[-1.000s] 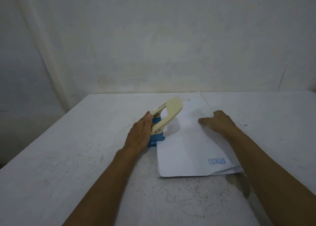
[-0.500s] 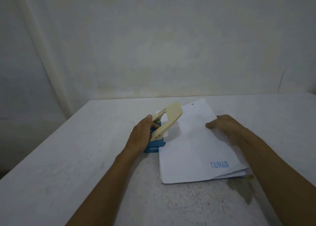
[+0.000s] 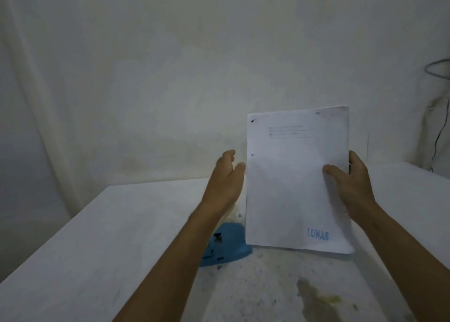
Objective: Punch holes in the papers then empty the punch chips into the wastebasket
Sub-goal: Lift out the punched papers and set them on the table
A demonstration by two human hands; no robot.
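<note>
While your right hand point(image 3: 350, 183) is gripping the paper stack point(image 3: 297, 180) upright on the surface point(image 3: 102, 243), your left hand point(image 3: 226, 175) is hovering open beside it. One hole is showing; the blue punch point(image 3: 222, 246) is waiting, chips seemingly unemptied.

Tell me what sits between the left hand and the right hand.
In the head view, the upright stack of papers stands between the left hand, open beside its punched edge, and the right hand gripping it.

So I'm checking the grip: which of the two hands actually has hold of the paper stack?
The right hand, clamped on the papers at their right edge, thumb across the front sheet. The left hand is open beside the left edge, gripping nothing.
</note>
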